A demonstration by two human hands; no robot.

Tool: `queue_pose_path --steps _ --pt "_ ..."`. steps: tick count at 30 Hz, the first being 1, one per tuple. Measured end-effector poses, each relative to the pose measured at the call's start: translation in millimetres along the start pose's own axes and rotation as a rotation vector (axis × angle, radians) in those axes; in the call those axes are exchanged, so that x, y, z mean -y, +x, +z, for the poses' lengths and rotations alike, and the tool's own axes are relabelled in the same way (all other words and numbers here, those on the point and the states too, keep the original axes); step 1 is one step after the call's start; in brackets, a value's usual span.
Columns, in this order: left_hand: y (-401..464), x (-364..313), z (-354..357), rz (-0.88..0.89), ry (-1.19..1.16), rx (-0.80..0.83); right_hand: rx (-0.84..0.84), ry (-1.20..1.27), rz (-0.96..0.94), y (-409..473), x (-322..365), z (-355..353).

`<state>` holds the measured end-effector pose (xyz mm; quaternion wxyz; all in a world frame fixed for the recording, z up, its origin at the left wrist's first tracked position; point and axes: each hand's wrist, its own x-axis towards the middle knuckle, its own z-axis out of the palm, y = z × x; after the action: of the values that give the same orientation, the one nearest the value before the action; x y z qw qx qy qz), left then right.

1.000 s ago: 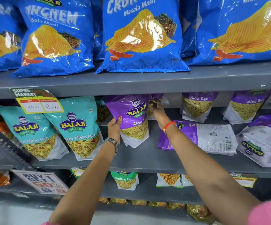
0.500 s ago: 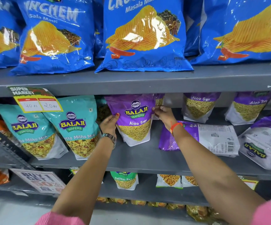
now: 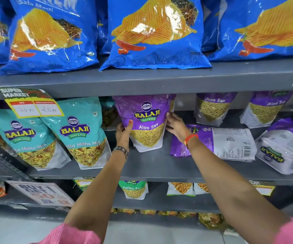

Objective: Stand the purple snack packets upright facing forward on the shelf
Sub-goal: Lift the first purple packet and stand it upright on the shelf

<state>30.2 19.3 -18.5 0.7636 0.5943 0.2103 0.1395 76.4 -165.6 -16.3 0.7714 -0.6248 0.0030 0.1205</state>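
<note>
purple and glossy, the plastic aloo sev snack packet [image 3: 146, 122] stands upright and facing forward on the grey metal middle shelf [image 3: 159, 166], just right of the two teal mix pouches [image 3: 82, 134]. the left hand [image 3: 123, 133] presses its left edge with the thumb laid on the front, and the right hand [image 3: 174, 126] lies against its right edge with fingers spread; so the grip is a two-sided hold on this one packet, neither hand curled fully round it.

what could go wrong, as i judge it: the slippery film and loose filling make the packet top-heavy, and if both hands let go at once it may slump forward or lean onto the teal pouch beside it. the right forearm also passes over the flat purple packet lying back side up [image 3: 214, 141] just right of the held packet; drawing the arm back low could drag that packet toward the shelf's front lip. the crumpled purple packet lying upside down [image 3: 282, 148], farther right, sits close to that lip and could slide off if bumped.

counted: purple packets, at least six — the held one, a sliver of another behind it, two standing at the back to its right [image 3: 214, 108] [image 3: 267, 110], and two lying down. teal pouches, two clearly, with a partly hidden one between them and the held packet. hands, two. large blue crisp bags [image 3: 152, 34] on the shelf above, four clearly in front, with more behind.
</note>
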Motion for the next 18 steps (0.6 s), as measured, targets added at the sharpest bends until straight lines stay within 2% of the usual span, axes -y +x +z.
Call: queue_pose_path --steps 6,18 --pt "-9.9 3.5 7.3 -0.034 0.087 0.118 -0.044 -0.065 -0.081 -9.6 -13.0 10.9" --pt "-36.9 4.8 -11.0 -0.045 0.164 0.151 -0.064 -0.026 -0.127 -59.8 -25.7 18.3"
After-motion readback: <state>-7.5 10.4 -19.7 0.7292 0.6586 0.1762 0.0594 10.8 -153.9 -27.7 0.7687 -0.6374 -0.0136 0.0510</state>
